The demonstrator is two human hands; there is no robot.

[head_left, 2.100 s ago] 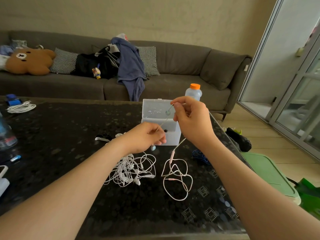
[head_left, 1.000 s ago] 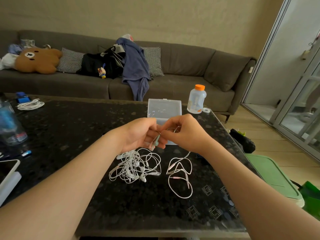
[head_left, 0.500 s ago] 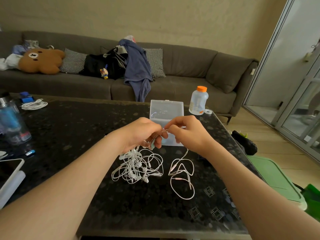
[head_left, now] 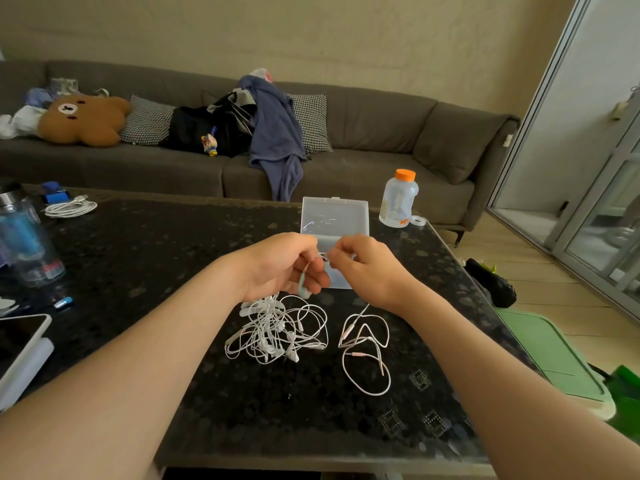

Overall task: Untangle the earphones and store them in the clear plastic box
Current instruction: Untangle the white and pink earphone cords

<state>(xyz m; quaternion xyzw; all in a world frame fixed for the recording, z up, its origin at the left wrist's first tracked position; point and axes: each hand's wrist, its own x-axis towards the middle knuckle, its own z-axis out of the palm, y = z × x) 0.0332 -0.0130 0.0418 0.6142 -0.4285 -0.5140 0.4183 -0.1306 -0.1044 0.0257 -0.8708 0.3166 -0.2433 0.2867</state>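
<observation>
Grey sofa [head_left: 363,157] against beige wall [head_left: 311,36], glass doors [head_left: 602,202] right

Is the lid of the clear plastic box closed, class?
No, the clear plastic box is open, with its lid raised upright at the back.

left hand [head_left: 280,268]: bare | left forearm [head_left: 138,358]: bare to frame edge | right hand [head_left: 367,271]: bare | right forearm [head_left: 502,368]: bare to frame edge
</observation>
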